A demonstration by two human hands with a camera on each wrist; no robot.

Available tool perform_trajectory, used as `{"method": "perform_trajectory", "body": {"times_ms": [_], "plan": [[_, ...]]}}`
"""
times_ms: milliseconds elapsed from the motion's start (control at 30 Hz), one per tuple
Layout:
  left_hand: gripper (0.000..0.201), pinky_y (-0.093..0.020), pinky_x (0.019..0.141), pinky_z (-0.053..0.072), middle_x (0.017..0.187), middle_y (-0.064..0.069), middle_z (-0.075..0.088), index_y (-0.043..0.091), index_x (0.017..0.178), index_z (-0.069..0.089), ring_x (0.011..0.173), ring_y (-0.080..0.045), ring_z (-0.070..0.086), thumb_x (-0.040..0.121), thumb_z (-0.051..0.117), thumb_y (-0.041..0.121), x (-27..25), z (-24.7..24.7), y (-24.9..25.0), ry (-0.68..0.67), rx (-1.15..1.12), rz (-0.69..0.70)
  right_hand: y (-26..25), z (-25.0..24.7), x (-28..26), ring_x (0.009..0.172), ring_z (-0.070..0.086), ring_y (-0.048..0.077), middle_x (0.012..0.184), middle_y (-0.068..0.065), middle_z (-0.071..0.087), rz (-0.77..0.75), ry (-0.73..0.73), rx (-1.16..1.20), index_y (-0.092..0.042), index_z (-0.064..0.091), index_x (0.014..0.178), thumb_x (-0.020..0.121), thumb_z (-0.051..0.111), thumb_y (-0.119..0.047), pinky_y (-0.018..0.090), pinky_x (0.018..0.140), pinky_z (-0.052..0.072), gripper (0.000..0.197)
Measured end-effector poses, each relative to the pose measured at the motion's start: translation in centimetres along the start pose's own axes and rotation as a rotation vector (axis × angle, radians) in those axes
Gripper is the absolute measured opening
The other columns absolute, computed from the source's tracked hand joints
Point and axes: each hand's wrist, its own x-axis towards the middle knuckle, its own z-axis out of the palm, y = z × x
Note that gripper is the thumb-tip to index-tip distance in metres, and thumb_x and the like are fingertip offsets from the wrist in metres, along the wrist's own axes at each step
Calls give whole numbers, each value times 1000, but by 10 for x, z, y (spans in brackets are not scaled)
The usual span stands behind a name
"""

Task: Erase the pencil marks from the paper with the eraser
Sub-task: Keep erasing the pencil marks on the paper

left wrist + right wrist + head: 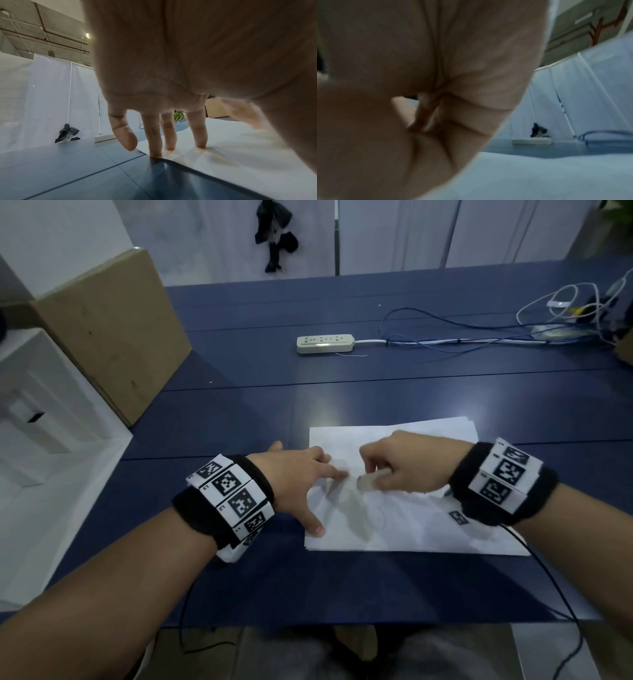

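Note:
A white sheet of paper [411, 522] lies on the dark blue table [308, 405], on top of a thin stack. My left hand [298, 474] is spread flat, its straight fingers pressing the paper's left edge [240, 155]. My right hand [394, 467] is curled over the middle of the sheet and pinches a pale eraser [368, 479] whose tip touches the paper. In the right wrist view the blurred palm [419, 108] hides the eraser. Faint pencil lines [380, 508] show near the eraser.
A white power strip [324, 343] with cables [479, 337] lies at the back of the table. A cardboard box [113, 337] and a white box [41, 405] stand at the left. A thin black cable [548, 577] runs from my right wrist.

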Motion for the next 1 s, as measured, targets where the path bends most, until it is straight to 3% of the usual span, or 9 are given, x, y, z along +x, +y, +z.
{"method": "perform_trajectory", "body": {"times_ms": [100, 300, 400, 500, 600, 733, 800, 900, 1000], "plan": [[106, -55, 109, 25, 154, 9, 22, 46, 152, 15, 138, -13, 33, 66, 72, 72, 1, 0, 1, 5, 7, 3, -9, 7, -10, 50, 57, 13, 67, -4, 63, -48, -268, 83, -23, 63, 91, 90, 69, -25, 25, 43, 47, 7], [105, -51, 110, 23, 155, 9, 20, 46, 152, 16, 137, -14, 34, 66, 69, 76, 0, -1, 1, -5, 7, -8, 8, -5, 14, 59, 71, 32, 75, 8, 73, 115, 57, 25, -24, 54, 87, 89, 64, -53, 32, 45, 54, 31], [101, -54, 109, 24, 155, 8, 22, 44, 152, 19, 137, -14, 34, 69, 63, 80, 0, 2, 5, 17, -2, -12, 0, 1, 1, 54, 65, 22, 70, 1, 67, 15, -81, 48, -23, 56, 90, 93, 65, -42, 35, 50, 57, 21], [97, -55, 106, 29, 152, 5, 27, 38, 152, 24, 135, -15, 36, 72, 60, 80, 1, 4, 8, 37, 17, -7, -13, 6, -12, 54, 58, 14, 72, 1, 65, -53, -335, 72, -23, 62, 96, 90, 70, -34, 25, 45, 49, 15], [96, -55, 106, 28, 150, 5, 29, 38, 151, 25, 133, -16, 39, 71, 61, 78, 2, 3, 9, 37, 13, -10, -8, -1, 0, 55, 61, 20, 75, 2, 66, 0, -179, 32, -23, 60, 94, 92, 67, -32, 31, 48, 53, 12], [96, -56, 108, 26, 150, 6, 29, 39, 151, 25, 131, -17, 41, 71, 63, 78, 1, 0, 10, 24, 7, -18, 7, -8, 10, 69, 66, 27, 73, -5, 63, 92, 77, -35, -25, 53, 88, 93, 63, -48, 36, 62, 54, 26], [96, -56, 107, 27, 149, 7, 30, 38, 151, 25, 131, -16, 41, 71, 63, 77, 1, 1, 10, 28, 1, -17, 3, -2, 0, 63, 58, 14, 69, -8, 58, -10, -30, -18, -25, 53, 88, 94, 64, -40, 29, 59, 47, 19], [96, -55, 106, 28, 150, 6, 30, 37, 151, 27, 132, -15, 39, 71, 63, 77, 1, 1, 11, 30, 12, -14, -8, 9, -18, 53, 56, 12, 71, 0, 64, -81, -326, 112, -22, 61, 94, 92, 68, -27, 25, 47, 48, 9], [96, -55, 107, 28, 147, 7, 32, 37, 149, 29, 130, -16, 43, 70, 66, 76, 2, -2, 12, 30, 2, -16, -5, 5, -9, 56, 60, 16, 70, -4, 63, -33, -170, 47, -24, 60, 93, 92, 66, -27, 38, 54, 59, 7]]}}
